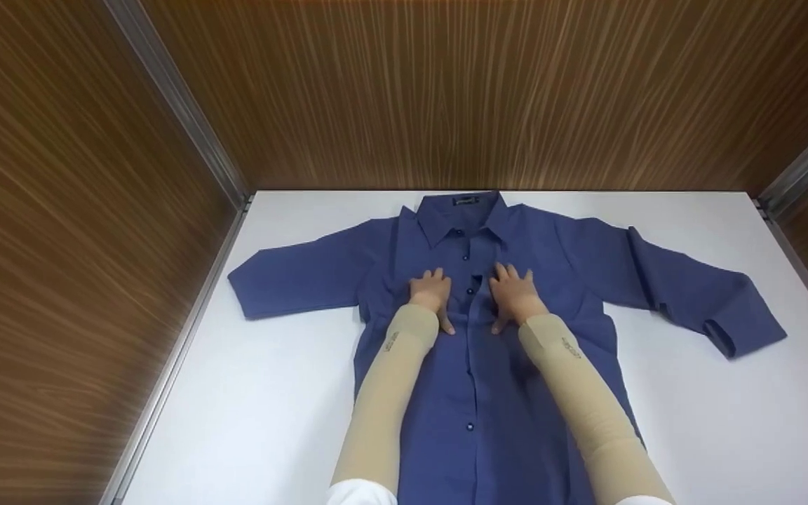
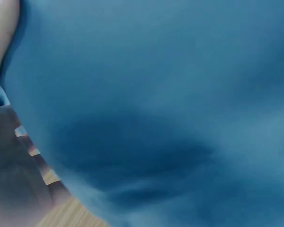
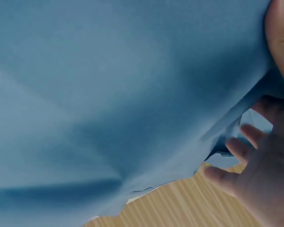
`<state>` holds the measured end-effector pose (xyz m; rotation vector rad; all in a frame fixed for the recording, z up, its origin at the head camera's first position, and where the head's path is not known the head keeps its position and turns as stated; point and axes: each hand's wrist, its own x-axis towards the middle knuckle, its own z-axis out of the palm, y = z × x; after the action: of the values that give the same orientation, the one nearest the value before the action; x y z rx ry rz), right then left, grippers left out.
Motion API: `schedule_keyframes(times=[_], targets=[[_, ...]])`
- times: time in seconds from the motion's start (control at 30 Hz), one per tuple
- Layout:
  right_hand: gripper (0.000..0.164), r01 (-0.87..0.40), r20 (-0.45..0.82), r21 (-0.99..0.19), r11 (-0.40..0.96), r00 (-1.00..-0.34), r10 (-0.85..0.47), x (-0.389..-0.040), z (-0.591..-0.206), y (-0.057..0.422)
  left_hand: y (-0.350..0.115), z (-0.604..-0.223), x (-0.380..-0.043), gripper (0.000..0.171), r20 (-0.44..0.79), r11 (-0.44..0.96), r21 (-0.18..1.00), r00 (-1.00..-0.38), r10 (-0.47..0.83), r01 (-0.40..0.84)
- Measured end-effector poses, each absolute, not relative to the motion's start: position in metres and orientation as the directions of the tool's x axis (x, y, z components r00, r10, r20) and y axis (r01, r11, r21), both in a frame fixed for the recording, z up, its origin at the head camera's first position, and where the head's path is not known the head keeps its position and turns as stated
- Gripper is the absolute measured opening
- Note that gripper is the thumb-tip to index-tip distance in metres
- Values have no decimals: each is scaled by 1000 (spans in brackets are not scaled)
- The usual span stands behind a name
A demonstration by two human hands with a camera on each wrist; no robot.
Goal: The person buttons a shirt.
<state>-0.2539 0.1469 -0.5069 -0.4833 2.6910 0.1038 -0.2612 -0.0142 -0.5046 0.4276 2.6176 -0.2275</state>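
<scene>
A dark blue button-up shirt (image 1: 439, 393) lies front side up, its collar (image 1: 439, 219) at the far end and its button placket running down the middle. On the chest, just left of the placket, my left hand (image 1: 432, 294) rests with fingers pointing away and thumb out to the side. My right hand (image 1: 515, 296) lies spread on the other half of the chest, thumb toward the placket. Blue cloth (image 2: 156, 85) fills most of the left wrist view, with thumb and fingers at its left edge. Spread fingers (image 3: 236, 151) show beside the cloth in the right wrist view.
The shirt lies on a white table (image 1: 292, 393). One sleeve (image 1: 306, 275) reaches left; the other sleeve (image 1: 691, 287) reaches right, creased and bent near its cuff. Wood-grain panels (image 1: 446, 91) stand behind and at the sides, joined by metal posts (image 1: 186, 105).
</scene>
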Motion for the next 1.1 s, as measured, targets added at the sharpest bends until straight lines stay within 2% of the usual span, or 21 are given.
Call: schedule_keyframes(times=[0.2,0.37,0.5,0.6,0.73,0.83,1.1], targets=[[104,-298,-452,-85,951,-839,-304,-250,-503,147,-14,-508,-260,114,-469,942,-47,-840,273,333],[100,-321,-430,-48,946,-848,-309,-250,-503,145,-9,-506,-258,110,-457,944,-90,-856,244,317],[106,-316,-409,-16,949,-863,-295,-253,-503,143,-8,-503,-260,109,-445,951,-105,-868,218,292],[109,-323,-398,3,946,-868,-295,-255,-505,143,-5,-511,-266,110,-450,956,-108,-871,197,271],[107,-332,-411,28,943,-864,-292,-252,-509,143,-1,-547,-282,115,-436,957,-103,-877,200,270],[106,-335,-413,37,942,-863,-291,-250,-512,143,0,-552,-282,115,-436,958,-113,-879,191,264],[101,-336,-381,36,941,-875,-298,-247,-517,144,0,-516,-258,101,-438,956,-113,-877,198,272]])
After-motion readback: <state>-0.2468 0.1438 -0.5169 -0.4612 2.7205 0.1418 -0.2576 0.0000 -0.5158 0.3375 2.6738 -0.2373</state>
